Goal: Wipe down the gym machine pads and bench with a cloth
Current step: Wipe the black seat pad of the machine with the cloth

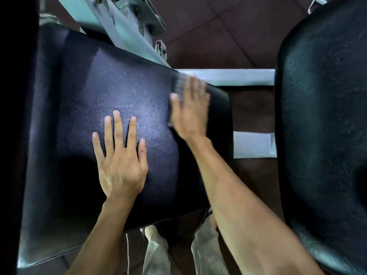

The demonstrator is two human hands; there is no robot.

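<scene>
Nearest the viewer, two bare forearms reach forward over pale trouser legs point(156, 253) and a dark tiled floor point(200, 30). Beyond them lies a black padded bench point(83, 92), its grained upholstery filling the centre and left of the scene, with a sheen across its middle.

The left hand point(121, 155) lies flat on the near middle of the bench, palm down, fingers spread and straight, grasping nothing; it merely presses on the upholstery.

Farther and to the right, the right hand point(188, 110) rests near the far right edge of the bench. It is blurred by motion. The fingers are extended rather than clenched, laid over a grey cloth point(178, 84), of which only a ribbed strip shows at the fingertips and along the left side of the hand. The cloth sits between the palm and the bench surface; whether the fingers curl round it cannot be told.

To the far right stands a second black pad point(325, 116), apart from the bench. Pale grey frame bars point(226, 76) run between the two and away to the far left.
</scene>
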